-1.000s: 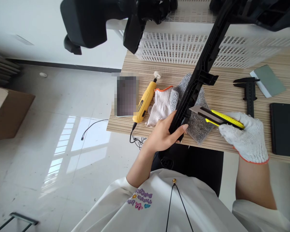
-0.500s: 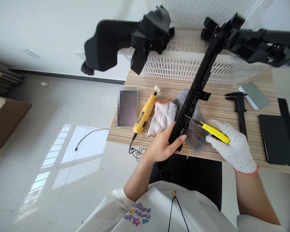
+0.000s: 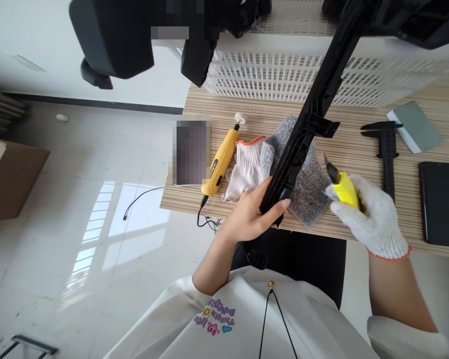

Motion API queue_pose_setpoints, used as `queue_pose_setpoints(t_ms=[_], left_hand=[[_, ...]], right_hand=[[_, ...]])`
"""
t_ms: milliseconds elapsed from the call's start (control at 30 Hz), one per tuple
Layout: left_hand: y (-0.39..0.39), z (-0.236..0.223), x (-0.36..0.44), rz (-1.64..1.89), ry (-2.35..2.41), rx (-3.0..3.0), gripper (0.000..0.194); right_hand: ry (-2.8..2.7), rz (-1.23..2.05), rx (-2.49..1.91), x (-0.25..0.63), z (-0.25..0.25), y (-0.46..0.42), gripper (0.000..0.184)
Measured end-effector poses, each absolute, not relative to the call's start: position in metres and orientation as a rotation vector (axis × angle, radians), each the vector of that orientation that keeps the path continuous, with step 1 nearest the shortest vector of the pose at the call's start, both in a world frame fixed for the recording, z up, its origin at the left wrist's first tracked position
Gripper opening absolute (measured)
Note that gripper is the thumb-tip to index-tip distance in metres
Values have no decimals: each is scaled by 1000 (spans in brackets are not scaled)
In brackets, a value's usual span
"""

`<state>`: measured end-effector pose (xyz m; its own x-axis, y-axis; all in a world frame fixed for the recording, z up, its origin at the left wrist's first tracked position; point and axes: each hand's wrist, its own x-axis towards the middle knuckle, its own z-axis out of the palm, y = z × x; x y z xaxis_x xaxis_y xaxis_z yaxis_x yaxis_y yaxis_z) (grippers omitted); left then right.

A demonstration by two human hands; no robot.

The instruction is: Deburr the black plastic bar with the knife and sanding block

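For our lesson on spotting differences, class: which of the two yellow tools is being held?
The knife, in the gloved right hand; the other, a corded rotary tool, lies on the table.

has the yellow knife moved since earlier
Yes: the yellow knife moved right; its blade, earlier over the grey fabric, is now by its right edge.

The yellow knife (image 3: 346, 191) has drawn back from the black plastic part (image 3: 307, 125).

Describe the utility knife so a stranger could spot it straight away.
Start at the wood-grain table and find the white-gloved right hand near its front edge. That hand grips the utility knife. Unlike the corded yellow tool lying farther left, it is held, with a dark nose.
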<state>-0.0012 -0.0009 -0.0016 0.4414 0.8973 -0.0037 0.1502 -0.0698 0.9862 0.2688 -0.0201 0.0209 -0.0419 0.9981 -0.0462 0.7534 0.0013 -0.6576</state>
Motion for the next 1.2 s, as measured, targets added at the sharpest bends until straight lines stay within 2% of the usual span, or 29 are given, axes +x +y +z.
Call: queue_pose_setpoints(t_ms=[233, 400, 633, 1000, 1200], left_hand=[[-1, 0, 0, 809, 988, 1572, 21], [-3, -1, 2, 793, 964, 1509, 25], [-5, -1, 2, 758, 983, 1396, 37], [-4, -1, -1, 744, 990, 1505, 37], [-3, -4, -2, 736, 971, 1479, 34]], right_hand=[[-2001, 733, -1613, 261, 24, -14, 43], [-1966, 1017, -1685, 260, 37, -7, 24], [-2104, 1404, -1595, 265, 46, 17, 51], [-2153, 1633, -1400, 276, 47, 31, 60], [-2159, 1652, -1414, 273, 48, 36, 65]])
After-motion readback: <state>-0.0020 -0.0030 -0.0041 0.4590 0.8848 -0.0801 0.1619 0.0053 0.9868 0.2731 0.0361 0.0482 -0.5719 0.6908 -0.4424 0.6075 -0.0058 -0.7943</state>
